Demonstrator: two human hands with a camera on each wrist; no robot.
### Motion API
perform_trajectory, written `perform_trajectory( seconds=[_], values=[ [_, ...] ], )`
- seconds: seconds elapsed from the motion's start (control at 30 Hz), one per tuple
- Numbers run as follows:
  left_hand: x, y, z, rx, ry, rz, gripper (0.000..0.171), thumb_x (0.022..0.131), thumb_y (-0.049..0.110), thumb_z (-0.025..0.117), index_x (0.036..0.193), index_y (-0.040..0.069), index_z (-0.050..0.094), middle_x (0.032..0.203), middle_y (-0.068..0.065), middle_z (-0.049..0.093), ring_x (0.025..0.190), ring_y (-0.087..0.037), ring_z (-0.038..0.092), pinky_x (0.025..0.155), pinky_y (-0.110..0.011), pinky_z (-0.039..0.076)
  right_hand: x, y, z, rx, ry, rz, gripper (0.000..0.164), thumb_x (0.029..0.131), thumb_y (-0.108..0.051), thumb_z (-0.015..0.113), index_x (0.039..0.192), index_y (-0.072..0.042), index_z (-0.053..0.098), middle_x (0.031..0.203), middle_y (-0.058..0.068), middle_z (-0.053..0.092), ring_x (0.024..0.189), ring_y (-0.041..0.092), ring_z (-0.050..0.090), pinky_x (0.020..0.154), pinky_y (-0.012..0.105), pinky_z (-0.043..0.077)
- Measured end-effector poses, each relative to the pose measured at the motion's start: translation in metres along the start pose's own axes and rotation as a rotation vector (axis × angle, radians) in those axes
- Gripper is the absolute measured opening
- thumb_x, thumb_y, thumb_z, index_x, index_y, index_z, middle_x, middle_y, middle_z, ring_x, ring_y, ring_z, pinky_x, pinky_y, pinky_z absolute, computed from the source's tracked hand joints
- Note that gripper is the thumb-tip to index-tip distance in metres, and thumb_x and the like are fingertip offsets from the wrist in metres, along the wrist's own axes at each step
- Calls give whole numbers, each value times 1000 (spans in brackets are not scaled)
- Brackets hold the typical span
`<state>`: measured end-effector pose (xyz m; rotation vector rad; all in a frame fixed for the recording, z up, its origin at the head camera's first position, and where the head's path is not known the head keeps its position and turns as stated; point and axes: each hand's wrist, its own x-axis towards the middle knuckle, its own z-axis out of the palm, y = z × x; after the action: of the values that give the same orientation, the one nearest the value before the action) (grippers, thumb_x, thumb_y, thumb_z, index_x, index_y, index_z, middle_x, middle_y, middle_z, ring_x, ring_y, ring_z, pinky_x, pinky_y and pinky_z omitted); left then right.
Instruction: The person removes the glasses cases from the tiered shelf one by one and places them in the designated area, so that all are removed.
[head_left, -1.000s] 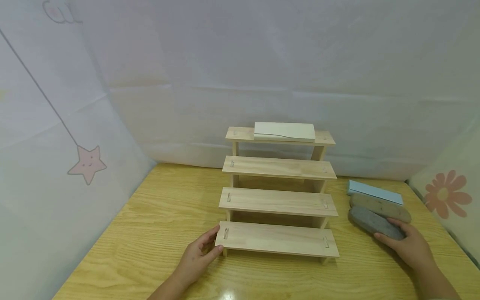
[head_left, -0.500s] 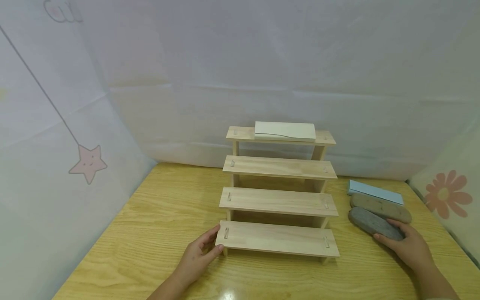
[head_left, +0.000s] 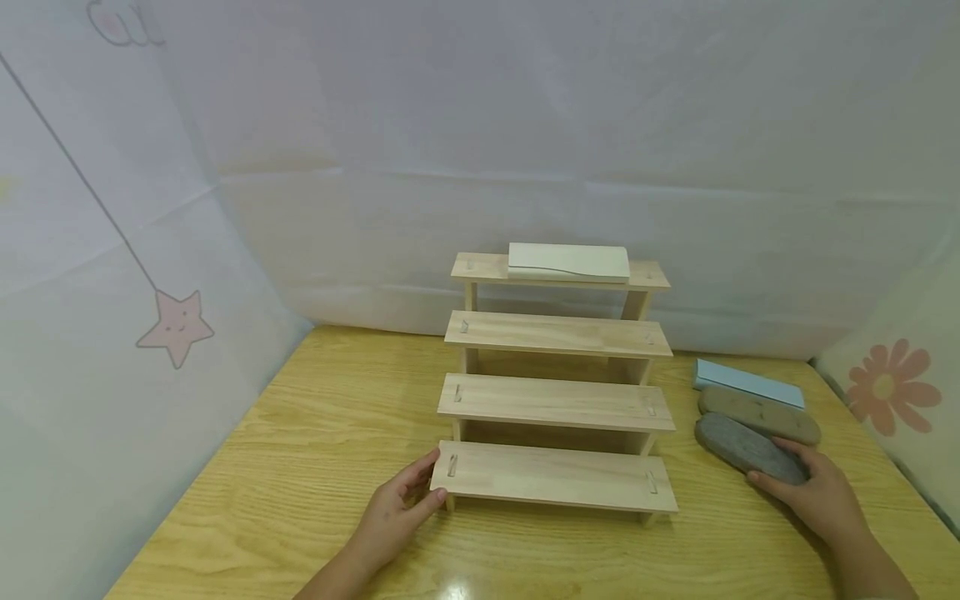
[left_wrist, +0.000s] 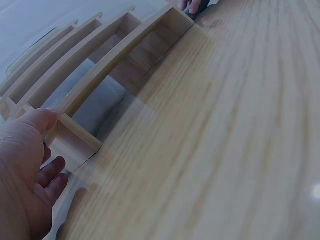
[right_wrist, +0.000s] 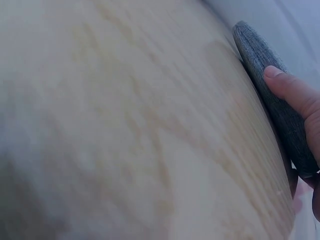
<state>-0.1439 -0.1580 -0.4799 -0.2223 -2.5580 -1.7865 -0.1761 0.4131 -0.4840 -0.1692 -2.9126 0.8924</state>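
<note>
A four-tier light wooden display stand (head_left: 557,402) rises in steps on the table. My left hand (head_left: 393,508) holds the left end of its lowest shelf, thumb at the front corner and fingers at the back one. In the left wrist view the thumb (left_wrist: 42,119) lies against the shelf's edge. On the right, my right hand (head_left: 817,487) grips the near end of a grey oblong glasses case (head_left: 738,443) lying on the table. The right wrist view shows the thumb pressed to the side of this dark grey case (right_wrist: 265,75); most other fingers are hidden there.
Behind the grey case lie a brown oblong case (head_left: 761,412) and a light blue glasses case (head_left: 750,383). A white glasses case (head_left: 568,260) rests on the stand's top shelf. White printed cloth (head_left: 525,108) surrounds the wooden table (head_left: 300,442).
</note>
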Motion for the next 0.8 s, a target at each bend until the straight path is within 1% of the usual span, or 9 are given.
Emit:
perform_trajectory(
  seconds=[0.17, 0.3, 0.4, 0.8],
  values=[
    [1, -2, 0, -2, -7, 11, 58, 90, 26, 72, 142, 12, 51, 146, -8, 51, 129, -28, 55, 105, -40, 49, -1, 3, -3, 2, 9, 5, 88, 86, -45, 73, 145, 9, 36, 140, 48, 30, 123, 66, 31, 93, 74, 33],
    [0, -2, -1, -7, -9, 1, 58, 90, 27, 72, 142, 13, 51, 146, -7, 51, 130, -28, 54, 106, -40, 48, -1, 7, -3, -14, 50, -7, 86, 86, -44, 73, 141, 12, 38, 137, 48, 34, 121, 65, 33, 93, 73, 34],
    [0, -2, -1, -4, -10, 1, 58, 90, 27, 72, 142, 13, 51, 147, -8, 51, 130, -29, 54, 106, -41, 48, 0, 9, -3, -27, 69, 1, 85, 87, -46, 71, 141, 12, 39, 135, 47, 35, 120, 64, 33, 94, 73, 33],
    [0, -1, 0, 3, -8, 2, 58, 90, 28, 72, 142, 13, 52, 147, -8, 51, 131, -29, 54, 106, -40, 48, 1, 12, -6, -57, 110, 71, 89, 89, -52, 66, 144, 10, 34, 138, 47, 31, 123, 64, 29, 97, 74, 29]
  ],
)
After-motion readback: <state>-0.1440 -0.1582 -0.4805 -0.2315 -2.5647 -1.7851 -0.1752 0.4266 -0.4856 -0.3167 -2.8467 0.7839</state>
